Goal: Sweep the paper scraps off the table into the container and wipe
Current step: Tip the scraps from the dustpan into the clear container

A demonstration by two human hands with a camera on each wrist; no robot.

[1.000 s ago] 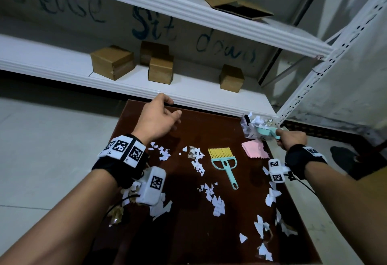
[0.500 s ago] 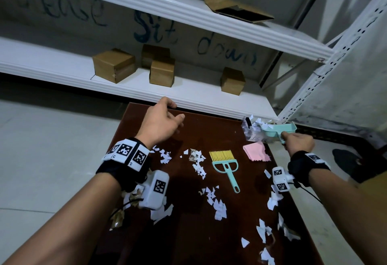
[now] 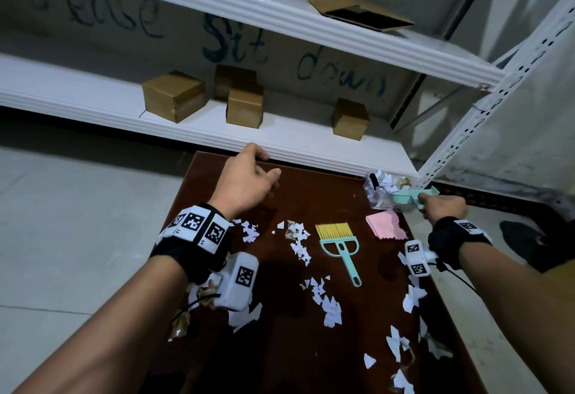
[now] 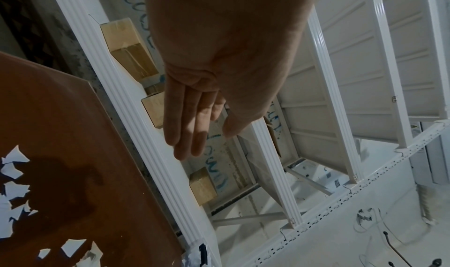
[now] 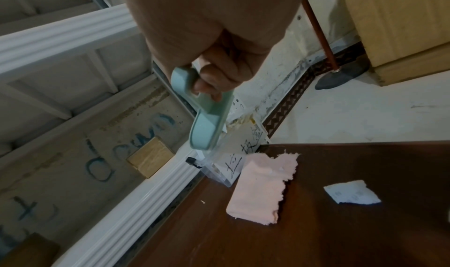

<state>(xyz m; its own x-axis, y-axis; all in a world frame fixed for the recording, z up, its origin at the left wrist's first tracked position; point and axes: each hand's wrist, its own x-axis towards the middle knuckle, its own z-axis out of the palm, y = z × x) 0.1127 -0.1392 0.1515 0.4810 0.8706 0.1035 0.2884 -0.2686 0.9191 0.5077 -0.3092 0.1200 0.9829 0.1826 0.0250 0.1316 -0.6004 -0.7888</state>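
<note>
White paper scraps (image 3: pixel 326 301) lie scattered over the dark brown table (image 3: pixel 311 200). My right hand (image 3: pixel 440 207) grips the handle of a mint-green dustpan (image 3: pixel 410 199) (image 5: pixel 207 124), held over a clear container (image 3: pixel 381 189) (image 5: pixel 231 161) full of scraps at the table's far right corner. My left hand (image 3: pixel 249 182) (image 4: pixel 194 128) hovers above the table's far left part, fingers relaxed, holding nothing. A mint brush with yellow bristles (image 3: pixel 339 244) lies in the middle of the table. A pink cloth (image 3: pixel 385 227) (image 5: pixel 263 188) lies beside the container.
A white metal shelf (image 3: pixel 280 141) with several cardboard boxes (image 3: pixel 174 98) runs right behind the table's far edge. A perforated white upright (image 3: pixel 485 107) stands at the right. Grey floor lies to the left, and a dark shoe (image 3: pixel 525 241) is on the floor to the right.
The right hand has raised and levelled the dustpan over the container. The left hand has drifted slightly toward the table's far edge.
</note>
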